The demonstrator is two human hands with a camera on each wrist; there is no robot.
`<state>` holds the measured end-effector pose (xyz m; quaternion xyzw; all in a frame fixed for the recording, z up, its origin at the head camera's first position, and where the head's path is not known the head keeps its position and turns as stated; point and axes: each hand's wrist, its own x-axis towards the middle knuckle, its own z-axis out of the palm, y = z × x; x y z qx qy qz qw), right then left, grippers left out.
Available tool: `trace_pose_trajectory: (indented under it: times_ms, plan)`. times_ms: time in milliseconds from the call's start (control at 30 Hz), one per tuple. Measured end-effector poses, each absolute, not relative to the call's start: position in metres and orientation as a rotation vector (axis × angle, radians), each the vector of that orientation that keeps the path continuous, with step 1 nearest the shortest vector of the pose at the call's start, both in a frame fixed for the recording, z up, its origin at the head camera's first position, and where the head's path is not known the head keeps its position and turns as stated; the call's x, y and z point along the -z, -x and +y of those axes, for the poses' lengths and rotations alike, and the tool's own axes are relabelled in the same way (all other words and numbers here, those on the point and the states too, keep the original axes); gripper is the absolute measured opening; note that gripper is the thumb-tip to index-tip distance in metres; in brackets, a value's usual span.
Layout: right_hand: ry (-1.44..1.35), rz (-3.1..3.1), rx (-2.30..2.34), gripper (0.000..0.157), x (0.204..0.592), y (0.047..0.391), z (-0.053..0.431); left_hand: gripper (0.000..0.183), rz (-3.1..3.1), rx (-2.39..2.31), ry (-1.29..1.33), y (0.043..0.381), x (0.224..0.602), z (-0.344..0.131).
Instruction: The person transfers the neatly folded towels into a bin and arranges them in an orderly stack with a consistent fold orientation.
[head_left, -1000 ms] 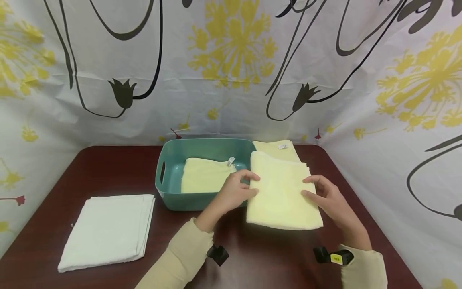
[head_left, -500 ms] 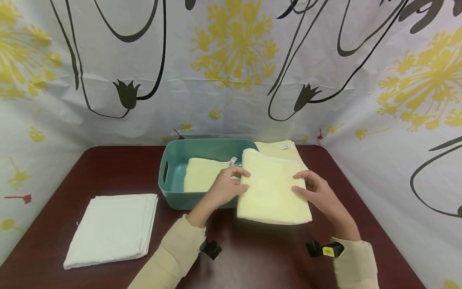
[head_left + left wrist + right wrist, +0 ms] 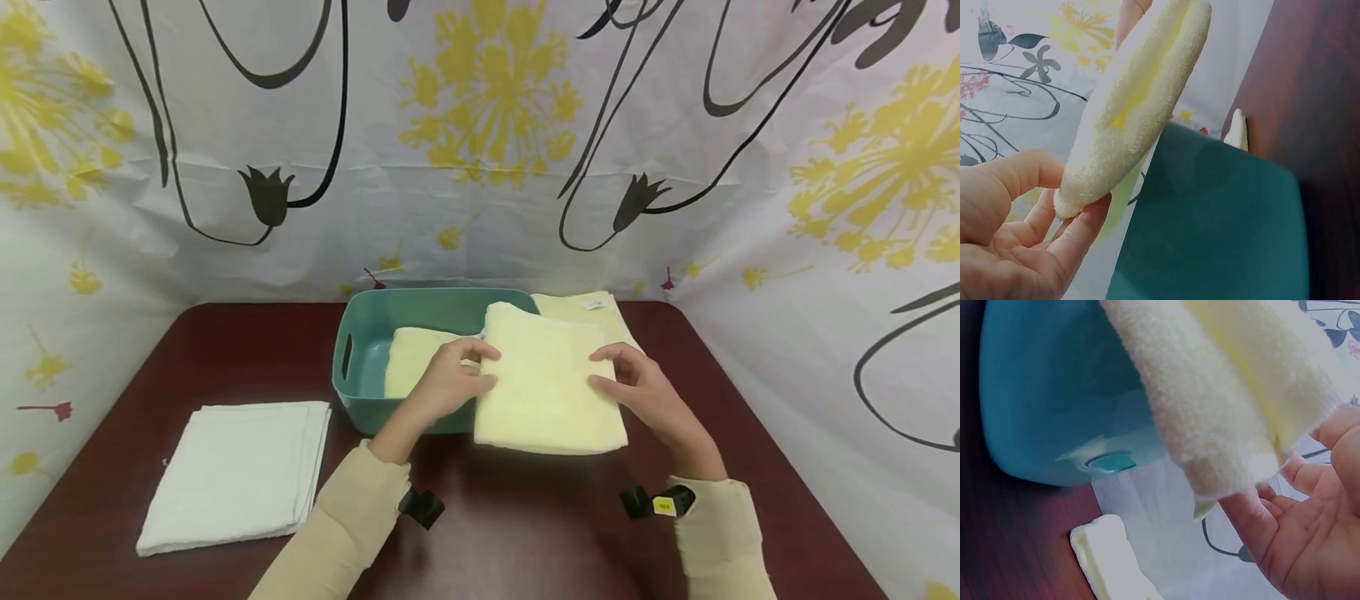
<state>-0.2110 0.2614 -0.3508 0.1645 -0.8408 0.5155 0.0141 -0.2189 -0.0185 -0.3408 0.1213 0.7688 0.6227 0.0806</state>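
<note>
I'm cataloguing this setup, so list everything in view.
Sheet: 1, white floral, background
Table: 1, maroon, foreground
Basket: 1, teal, on table
Left cloth: 1, white, on table
Basket cloth: 1, yellow, inside basket
Far cloth: 1, yellow, right of basket
Label: 1, white, on far cloth
Held cloth: 1, yellow, by basket's right end
Wrist cameras: 2, black, wrists
Sleeves: 2, beige, forearms
Left hand: 1, gripping held cloth
Right hand: 1, gripping held cloth
</note>
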Motion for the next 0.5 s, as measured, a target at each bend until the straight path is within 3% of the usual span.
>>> trace_pose_trajectory:
  times_ms: [500]
  plan:
    - [-0.497,-2.636,-1.650,0.031,0.351,0.223,0.252,0.027,2.344,-1.803,-0.338,0.231,0.343,-0.033]
